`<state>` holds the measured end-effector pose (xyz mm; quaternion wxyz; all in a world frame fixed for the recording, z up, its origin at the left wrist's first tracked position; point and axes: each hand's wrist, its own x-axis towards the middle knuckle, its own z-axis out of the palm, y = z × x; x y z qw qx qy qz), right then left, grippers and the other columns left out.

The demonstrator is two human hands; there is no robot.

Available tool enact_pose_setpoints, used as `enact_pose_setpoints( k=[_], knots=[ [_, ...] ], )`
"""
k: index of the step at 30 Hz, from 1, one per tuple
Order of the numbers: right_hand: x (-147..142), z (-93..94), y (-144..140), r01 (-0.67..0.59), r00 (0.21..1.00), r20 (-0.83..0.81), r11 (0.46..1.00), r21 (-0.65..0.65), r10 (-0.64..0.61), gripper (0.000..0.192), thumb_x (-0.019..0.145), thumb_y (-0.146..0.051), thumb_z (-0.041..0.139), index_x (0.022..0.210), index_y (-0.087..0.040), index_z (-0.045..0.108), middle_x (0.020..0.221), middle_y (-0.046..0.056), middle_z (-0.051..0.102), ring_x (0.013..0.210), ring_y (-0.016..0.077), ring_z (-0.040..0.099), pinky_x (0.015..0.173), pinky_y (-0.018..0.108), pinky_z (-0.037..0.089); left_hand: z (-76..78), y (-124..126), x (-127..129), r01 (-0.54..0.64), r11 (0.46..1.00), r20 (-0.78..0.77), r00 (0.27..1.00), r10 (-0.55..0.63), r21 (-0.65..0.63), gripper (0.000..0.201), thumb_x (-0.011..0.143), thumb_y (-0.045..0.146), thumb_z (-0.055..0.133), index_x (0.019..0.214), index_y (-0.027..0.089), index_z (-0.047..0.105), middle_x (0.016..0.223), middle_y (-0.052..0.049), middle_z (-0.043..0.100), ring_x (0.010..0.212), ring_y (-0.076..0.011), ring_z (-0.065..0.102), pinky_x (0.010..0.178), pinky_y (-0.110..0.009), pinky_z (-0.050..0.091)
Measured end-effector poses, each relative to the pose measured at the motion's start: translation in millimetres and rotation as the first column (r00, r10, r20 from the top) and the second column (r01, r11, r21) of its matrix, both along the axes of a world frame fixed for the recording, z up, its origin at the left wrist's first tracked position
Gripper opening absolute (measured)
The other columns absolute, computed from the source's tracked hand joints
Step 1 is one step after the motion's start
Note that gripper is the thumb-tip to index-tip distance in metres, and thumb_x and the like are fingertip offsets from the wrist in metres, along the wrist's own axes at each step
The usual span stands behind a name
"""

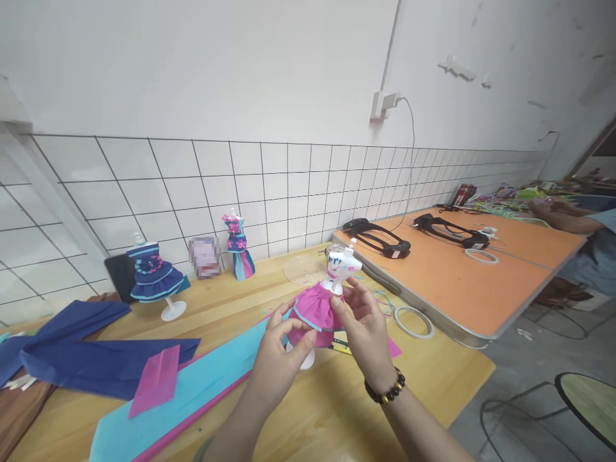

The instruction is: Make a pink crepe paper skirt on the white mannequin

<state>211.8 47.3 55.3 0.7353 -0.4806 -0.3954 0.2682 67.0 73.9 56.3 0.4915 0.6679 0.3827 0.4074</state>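
Note:
A small white mannequin [339,264] on a stand wears a pink paper skirt [315,308] with a turquoise hem. My left hand [278,356] grips the skirt's lower left side with its fingertips. My right hand [364,327], with a dark bead bracelet at the wrist, pinches the skirt at the mannequin's waist on the right. Both hands hold the figure just above the wooden table [332,410]. Under it lie long strips of turquoise paper [202,385] and pink paper.
Two finished paper-dress mannequins, a blue one [154,277] and a pink-turquoise one [238,247], stand by the tiled wall. Dark blue paper [91,359] lies at left. Tape rolls [414,321] sit at right. An orange table [462,276] holds black headsets; another person's arm [563,215] rests there.

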Motion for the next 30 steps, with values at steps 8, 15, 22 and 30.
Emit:
enact_pose_setpoints(
  k=[8, 15, 22, 30],
  knots=[
    [0, 0.2, -2, 0.000, 1.000, 0.021, 1.000, -0.017, 0.000, 0.051, 0.075, -0.036, 0.069, 0.121, -0.024, 0.049, 0.110, 0.009, 0.060, 0.106, 0.0237, 0.054, 0.088, 0.040, 0.047, -3.4, 2, 0, 0.025, 0.999, -0.018, 1.000, -0.025, 0.021, 0.015, 0.076, 0.032, 0.059, 0.068, 0.021, 0.066, 0.133, -0.010, 0.045, 0.133, -0.0280, 0.030, 0.107, -0.044, 0.022],
    [10, -5.4, -1, -0.005, 1.000, 0.019, 1.000, -0.008, 0.006, 0.053, 0.074, -0.036, 0.070, 0.122, -0.025, 0.050, 0.110, 0.009, 0.062, 0.104, 0.0242, 0.057, 0.087, 0.041, 0.048, 3.4, 5, -9, 0.003, 1.000, -0.020, 1.000, -0.003, 0.022, 0.007, 0.073, 0.029, 0.065, 0.072, 0.023, 0.069, 0.132, -0.010, 0.049, 0.132, -0.0294, 0.033, 0.108, -0.047, 0.020],
    [10, -6.4, 41, -0.060, 0.993, 0.104, 0.993, 0.106, 0.048, 0.045, 0.074, -0.032, 0.070, 0.116, -0.024, 0.053, 0.116, 0.010, 0.060, 0.110, 0.0238, 0.054, 0.095, 0.043, 0.043, 33.8, 32, -80, -0.519, 0.855, 0.407, 0.781, 0.474, 0.002, 0.015, 0.074, 0.035, 0.066, 0.083, 0.024, 0.061, 0.119, -0.005, 0.060, 0.118, -0.0235, 0.051, 0.103, -0.041, 0.034],
    [-45, -3.9, 115, -0.238, 0.956, 0.206, 0.963, 0.130, 0.208, 0.036, 0.077, -0.034, 0.065, 0.109, -0.019, 0.059, 0.115, 0.007, 0.060, 0.114, 0.0235, 0.051, 0.100, 0.038, 0.037, 41.8, 42, -176, -0.784, 0.616, 0.336, 0.603, 0.724, 0.078, 0.021, 0.069, 0.032, 0.072, 0.086, 0.020, 0.065, 0.094, -0.001, 0.065, 0.101, -0.0208, 0.058, 0.096, -0.035, 0.040]
  ],
)
